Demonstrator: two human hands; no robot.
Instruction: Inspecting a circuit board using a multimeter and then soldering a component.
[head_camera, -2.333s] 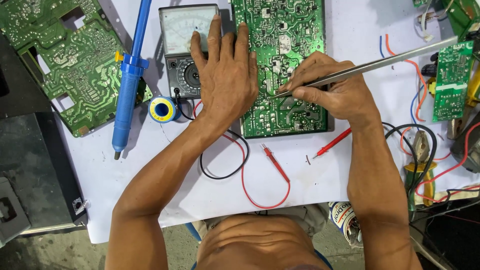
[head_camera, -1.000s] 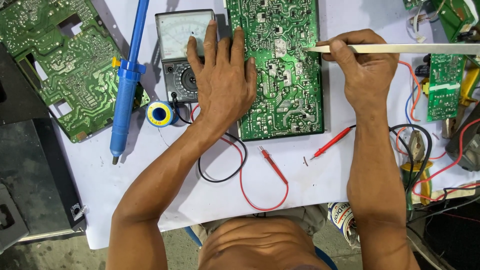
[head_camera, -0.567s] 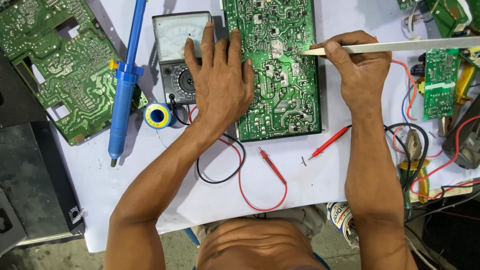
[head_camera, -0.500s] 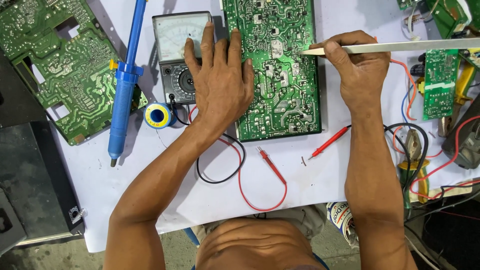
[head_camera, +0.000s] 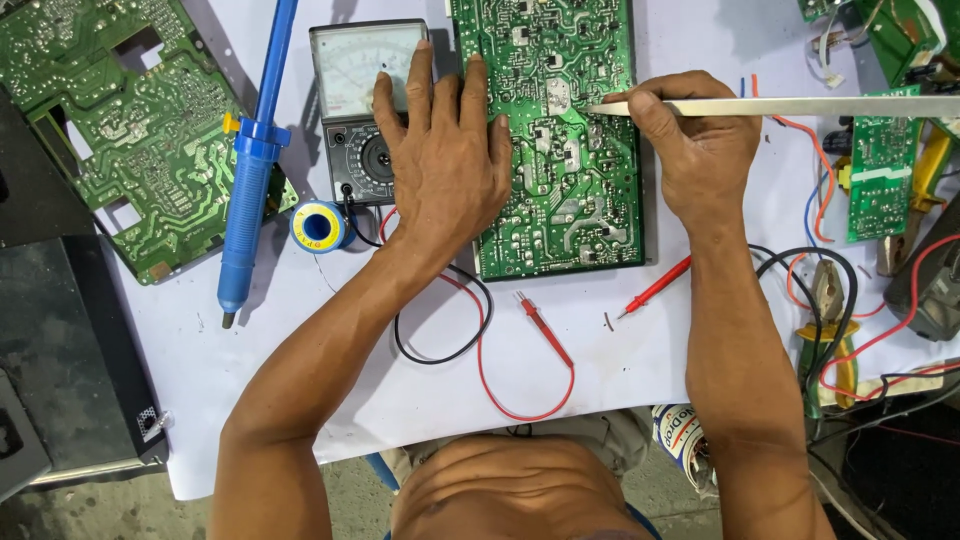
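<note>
A green circuit board (head_camera: 575, 160) lies solder side up on the white table sheet. My left hand (head_camera: 445, 165) rests flat with its fingers apart across the board's left edge and the analog multimeter (head_camera: 358, 110) beside it. My right hand (head_camera: 700, 145) grips a long silvery tool (head_camera: 800, 106) that runs off to the right, with its tip on the upper part of the board. Two red test probes (head_camera: 545, 330) (head_camera: 655, 287) lie on the sheet below the board, their leads looping under my left wrist.
A blue desoldering pump (head_camera: 252, 170) and a small solder reel (head_camera: 318, 224) lie left of the meter. A second green board (head_camera: 115, 130) sits at far left above a dark case (head_camera: 60, 360). Smaller boards (head_camera: 878, 175), yellow-handled pliers (head_camera: 835, 340) and tangled wires crowd the right edge.
My right hand has lifted the tool from the board's lower right to its upper part and holds it level there. My left hand has stayed flat in place.
</note>
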